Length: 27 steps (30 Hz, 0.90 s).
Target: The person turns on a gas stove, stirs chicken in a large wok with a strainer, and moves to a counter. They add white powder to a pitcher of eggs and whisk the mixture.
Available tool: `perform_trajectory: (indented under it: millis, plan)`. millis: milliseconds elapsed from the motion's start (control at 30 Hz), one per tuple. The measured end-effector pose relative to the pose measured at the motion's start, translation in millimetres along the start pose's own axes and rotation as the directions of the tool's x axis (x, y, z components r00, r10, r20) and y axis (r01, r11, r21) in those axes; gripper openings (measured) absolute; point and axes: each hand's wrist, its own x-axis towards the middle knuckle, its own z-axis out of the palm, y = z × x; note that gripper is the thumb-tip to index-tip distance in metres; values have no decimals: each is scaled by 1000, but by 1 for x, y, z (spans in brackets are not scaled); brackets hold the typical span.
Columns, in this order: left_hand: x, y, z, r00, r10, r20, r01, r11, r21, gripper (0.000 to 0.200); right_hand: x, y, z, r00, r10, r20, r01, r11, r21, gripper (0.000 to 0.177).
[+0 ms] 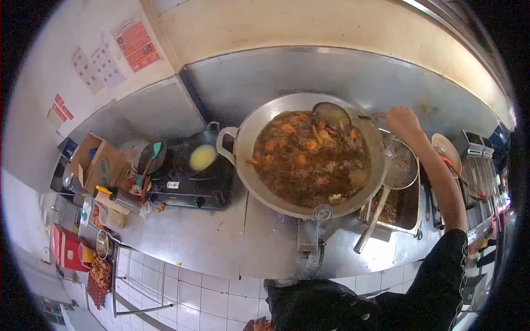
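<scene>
Scoop [331, 115] lies inside the wok [247, 160], by its far right rim, partly in the bubbling oil [287, 182] beside the food [310, 144]. A fast tilt or knock against that rim could splash what looks like hot oil onto the wrist. The scoop's bowl lies left of the right hand [402, 122], whose fingers are closed round its handle. Outward, a strainer [400, 165] rests right of the wok, its handle toward the bench's [221, 243] front edge. The left hand [258, 325] is beyond that edge; its fingers' state I cannot tell.
</scene>
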Motion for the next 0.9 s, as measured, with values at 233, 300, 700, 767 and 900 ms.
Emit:
perform_trajectory:
  millis: [233, 300, 700, 767, 900]
  plan:
    - [-5, 5, 6, 988, 150, -22, -148, 985, 90, 33, 57, 25, 67, 971, -30, -235, 49, 996, 74, 36]
    - [-4, 4, 6, 986, 167, -24, -164, 981, 105, 33, 72, 21, 86, 935, -94, -341, 156, 975, 160, 33]
    - [12, -11, 30, 981, 192, -28, -186, 973, 133, 36, 72, -3, 153, 856, -502, -120, 503, 757, 418, 38]
    - [16, -16, 33, 980, 198, -28, -192, 972, 132, 37, 49, -17, 129, 875, -476, -93, 461, 758, 460, 34]
    - [20, -25, 34, 980, 200, -16, -196, 972, 128, 38, 27, -28, 115, 883, -466, 60, 339, 720, 605, 36]
